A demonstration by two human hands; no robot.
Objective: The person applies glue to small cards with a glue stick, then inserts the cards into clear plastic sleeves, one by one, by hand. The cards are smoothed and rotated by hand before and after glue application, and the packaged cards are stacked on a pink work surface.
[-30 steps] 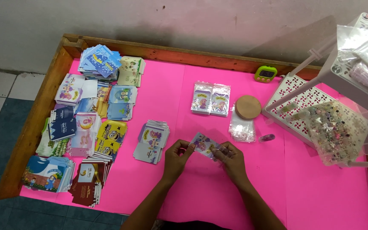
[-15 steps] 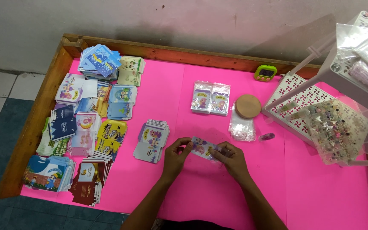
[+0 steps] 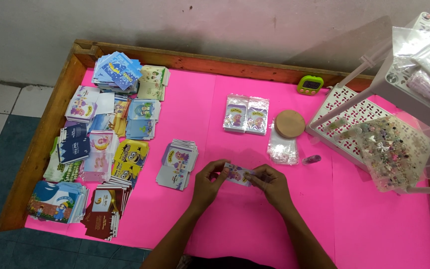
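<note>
Your left hand (image 3: 209, 183) and right hand (image 3: 270, 183) both pinch one small card (image 3: 238, 175), fingers closed on its opposite ends, holding it just above the pink sheet (image 3: 210, 109). Taking that card as the landmark: a loose pile of like cards (image 3: 177, 162) lies just to its left; two sealed packets (image 3: 247, 114) sit beyond it, near the wall side; a clear bag (image 3: 282, 147) and a round wooden lid (image 3: 289, 123) lie up and to its right. Stacked cards (image 3: 100, 149) crowd the far left; a white rack (image 3: 354, 117) stands well right.
</note>
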